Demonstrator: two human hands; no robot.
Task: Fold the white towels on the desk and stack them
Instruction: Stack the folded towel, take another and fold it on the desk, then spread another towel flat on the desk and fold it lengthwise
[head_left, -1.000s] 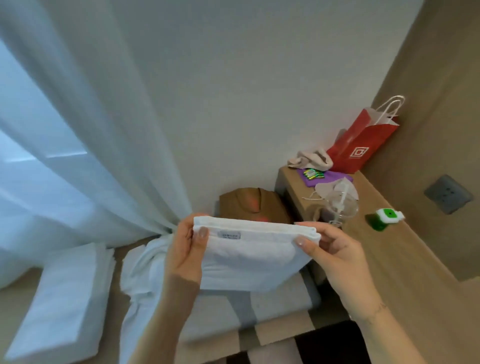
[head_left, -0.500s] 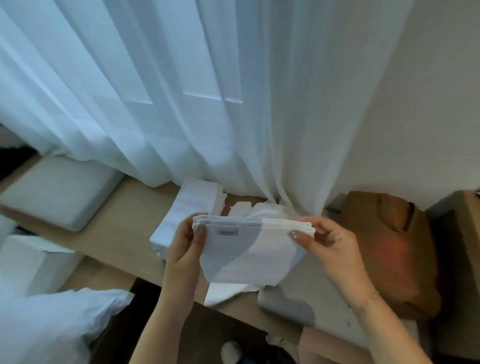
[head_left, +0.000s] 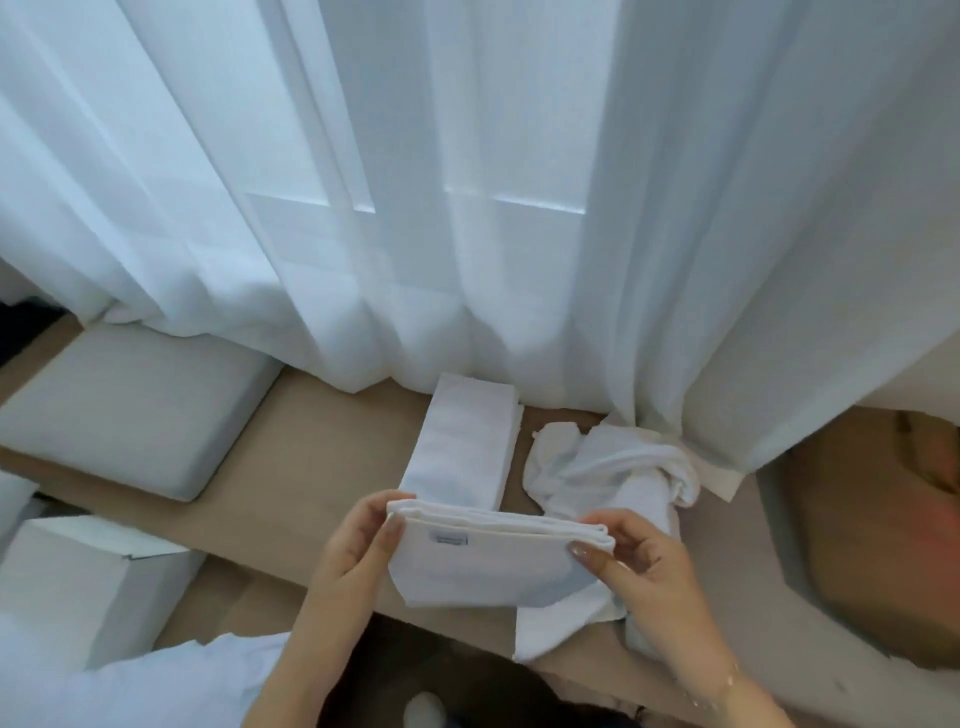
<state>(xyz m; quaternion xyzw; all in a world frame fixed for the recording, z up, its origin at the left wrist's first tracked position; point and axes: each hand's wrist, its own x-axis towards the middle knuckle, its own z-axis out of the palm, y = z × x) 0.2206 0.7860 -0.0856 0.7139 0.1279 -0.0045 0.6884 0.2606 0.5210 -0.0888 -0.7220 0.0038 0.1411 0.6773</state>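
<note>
Hanging between two hands above the counter's near edge is a folded towel (head_left: 480, 564), its layered top edge level and a small label showing near the upper left. The left hand (head_left: 353, 551) pinches the top left corner, thumb in front and fingers (head_left: 363, 512) curled behind; the right hand (head_left: 636, 564) pinches the top right corner the same way, thumb on the front face. The towel's lower part hides a stretch of the counter (head_left: 322, 457) and the near end of what lies behind it.

Three towels can be counted. Besides the held one, a folded stack (head_left: 465, 439) lies flat on the counter just behind, long and narrow; how many layers it holds cannot be told. To its right a crumpled towel (head_left: 610, 467) sits in a heap, one end trailing over the counter's front edge, partly behind the right hand.

A sheer curtain (head_left: 467, 182) falls along the back, its hem resting on the counter and touching the crumpled towel. One grey cushion (head_left: 130, 410) lies at the left. A white box (head_left: 88, 577) stands lower left, cut off by the frame. A brown shape (head_left: 872, 530) at the right is blurred and cut off.
</note>
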